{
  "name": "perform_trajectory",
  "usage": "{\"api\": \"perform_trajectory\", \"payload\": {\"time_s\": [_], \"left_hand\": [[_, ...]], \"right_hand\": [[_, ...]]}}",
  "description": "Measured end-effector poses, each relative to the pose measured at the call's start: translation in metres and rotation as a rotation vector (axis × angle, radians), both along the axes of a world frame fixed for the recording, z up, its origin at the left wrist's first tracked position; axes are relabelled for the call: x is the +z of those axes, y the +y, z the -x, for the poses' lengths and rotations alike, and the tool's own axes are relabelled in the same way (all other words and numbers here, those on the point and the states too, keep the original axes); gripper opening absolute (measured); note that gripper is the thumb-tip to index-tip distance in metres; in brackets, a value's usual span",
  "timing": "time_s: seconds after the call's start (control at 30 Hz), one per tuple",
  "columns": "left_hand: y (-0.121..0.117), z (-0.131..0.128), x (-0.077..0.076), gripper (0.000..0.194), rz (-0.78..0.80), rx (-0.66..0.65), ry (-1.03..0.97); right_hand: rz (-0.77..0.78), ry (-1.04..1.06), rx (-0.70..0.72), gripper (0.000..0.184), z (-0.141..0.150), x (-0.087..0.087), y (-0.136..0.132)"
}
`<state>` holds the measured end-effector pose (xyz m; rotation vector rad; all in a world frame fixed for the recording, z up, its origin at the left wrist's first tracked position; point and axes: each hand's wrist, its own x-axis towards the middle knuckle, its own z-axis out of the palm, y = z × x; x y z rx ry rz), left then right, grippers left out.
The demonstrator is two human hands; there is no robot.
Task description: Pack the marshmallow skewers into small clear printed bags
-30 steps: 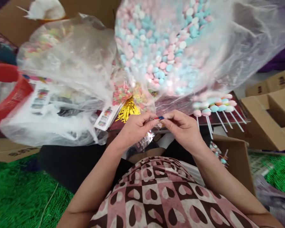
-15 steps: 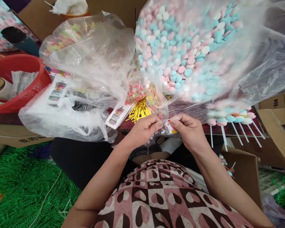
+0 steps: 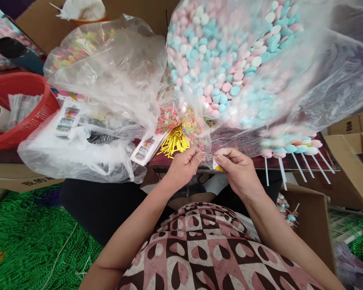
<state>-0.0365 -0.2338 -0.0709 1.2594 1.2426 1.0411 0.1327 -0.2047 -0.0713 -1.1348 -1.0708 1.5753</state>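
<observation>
At the table's front edge, my left hand (image 3: pixel 185 169) pinches the left side of a small clear plastic bag (image 3: pixel 209 161), thumb pressed on finger. My right hand (image 3: pixel 238 170) pinches the same bag from the other side, where a white, yellow and red printed part shows. The fingertips hide much of it. Gold twist ties (image 3: pixel 174 141) lie just beyond my left hand, beside a stack of printed white cards (image 3: pixel 144 149). Clear packs of red and yellow candies (image 3: pixel 168 117) lie behind them. Right of my right hand, several marshmallow sticks (image 3: pixel 291 149) hang over the edge.
A large clear bag of pink, blue and white marshmallows (image 3: pixel 226 88) fills the back right. Bagged gummy candies (image 3: pixel 87 48) and a white plastic bag (image 3: pixel 72 155) lie left, near a red basket (image 3: pixel 50 100). Cardboard boxes (image 3: pixel 313 213) stand right, green shiny strands (image 3: pixel 27 237) cover the floor.
The view has shifted slightly, moving the table things a little left. Both hands keep their pinch, and less of the bag's printed part now shows between them.
</observation>
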Motion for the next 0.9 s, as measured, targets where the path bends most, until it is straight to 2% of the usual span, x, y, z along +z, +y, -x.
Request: {"api": "perform_trajectory", "payload": {"time_s": [0.07, 0.13, 0.3, 0.37, 0.47, 0.53, 0.63, 0.77, 0.83, 0.9], "left_hand": [[-0.001, -0.001, -0.001, 0.034, 0.059, -0.04, -0.089], [-0.001, -0.002, -0.001, 0.031, 0.114, -0.084, -0.133], [0.005, -0.007, 0.002, 0.035, 0.031, -0.047, -0.037], [0.008, -0.013, 0.002, 0.034, 0.045, -0.072, -0.091], [0.011, -0.023, -0.002, 0.033, 0.162, -0.159, -0.244], [0.013, -0.031, -0.005, 0.035, 0.209, -0.186, -0.286], [0.017, -0.047, -0.008, 0.039, 0.192, -0.148, -0.294], [0.021, -0.066, -0.009, 0.049, 0.223, -0.109, -0.371], [0.023, -0.07, -0.009, 0.05, 0.238, -0.079, -0.412], [0.024, -0.069, -0.009, 0.049, 0.231, -0.037, -0.444]], "right_hand": [[-0.024, 0.008, -0.098, 0.026, -0.001, -0.002, 0.001], [-0.028, 0.021, -0.13, 0.025, -0.003, -0.002, 0.002], [-0.028, 0.063, 0.043, 0.046, -0.015, 0.006, -0.001], [-0.037, 0.089, 0.017, 0.041, -0.021, 0.007, -0.003], [-0.056, 0.089, -0.1, 0.024, -0.031, 0.007, -0.005], [-0.068, 0.039, -0.151, 0.024, -0.037, 0.008, -0.006], [-0.085, -0.079, -0.204, 0.03, -0.043, 0.009, -0.009], [-0.132, -0.215, -0.195, 0.035, -0.055, 0.014, -0.014], [-0.205, -0.321, -0.206, 0.035, -0.073, 0.017, -0.011], [-0.283, -0.48, -0.295, 0.035, -0.105, 0.018, -0.002]]}}
